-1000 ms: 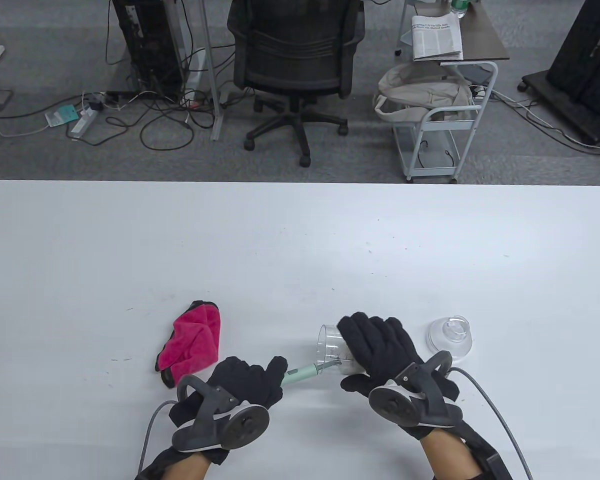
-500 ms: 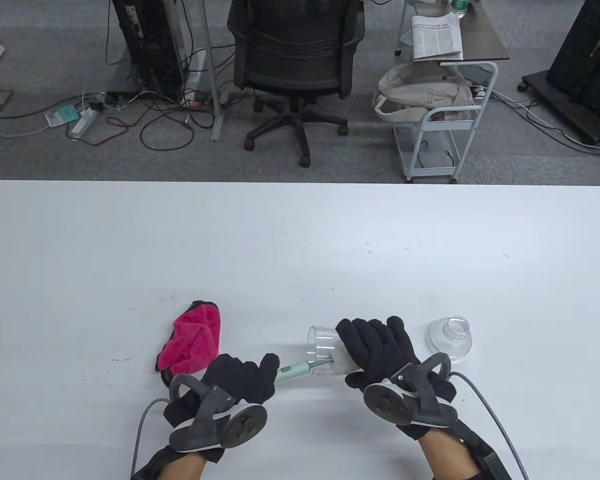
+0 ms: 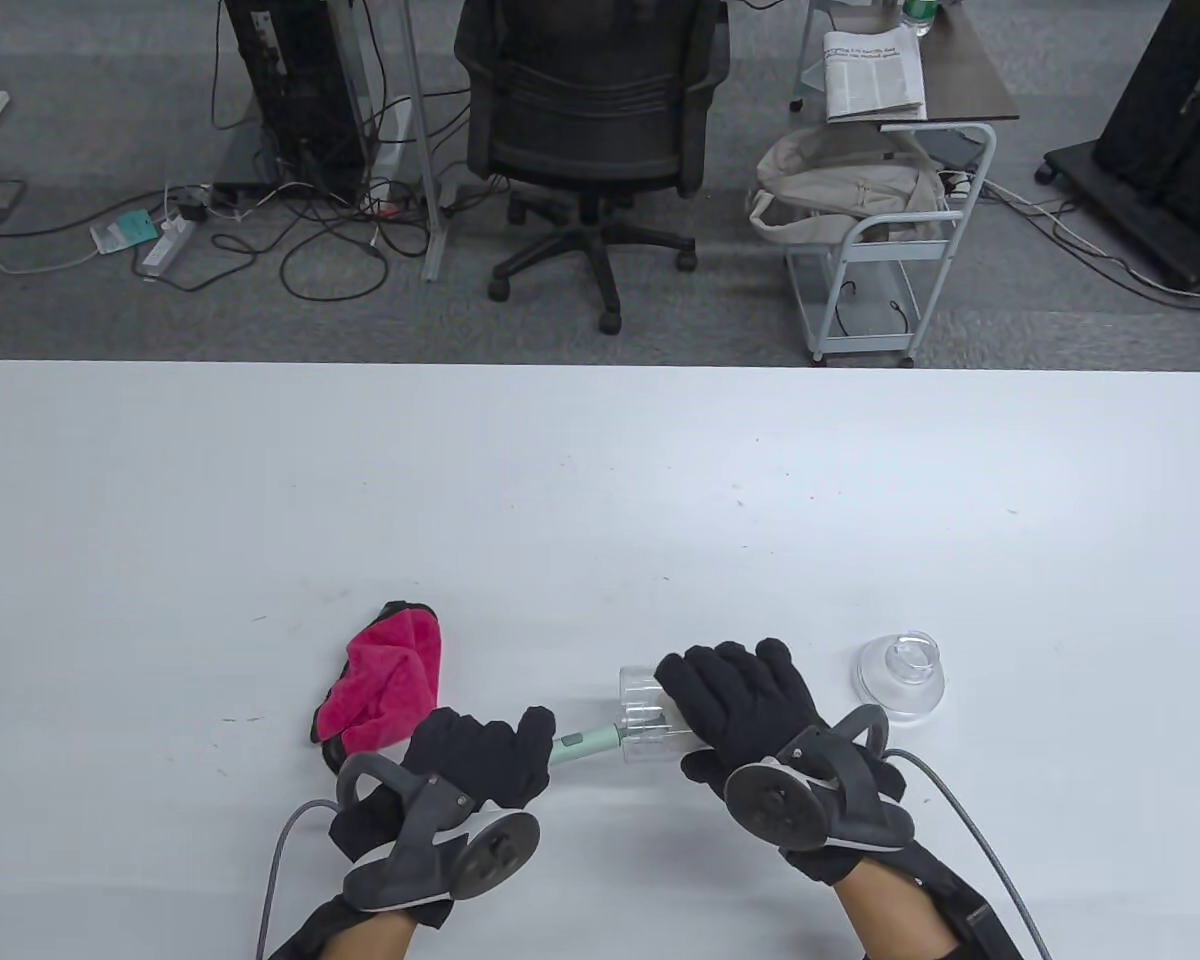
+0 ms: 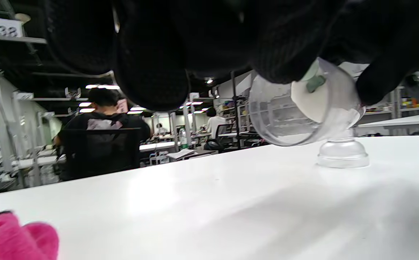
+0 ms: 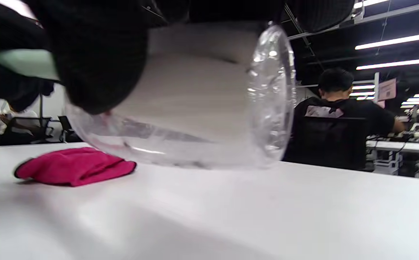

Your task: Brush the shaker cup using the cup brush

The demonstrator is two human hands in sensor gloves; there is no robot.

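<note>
Table [image 3: 600, 480], near edge: cloth, brush, cup, lid.
Pink cloth [image 3: 385, 685] lies flat just beside my left hand [image 3: 475, 755], which grips the green handle of the brush [image 3: 585, 745]; its white head sits inside the cup [image 3: 645, 715]. Clear cup is on its side, mouth toward my left, grasped from above by my right hand [image 3: 745, 700] and raised off the table. Clear domed lid [image 3: 900, 675] stands apart, right of that hand.
</note>
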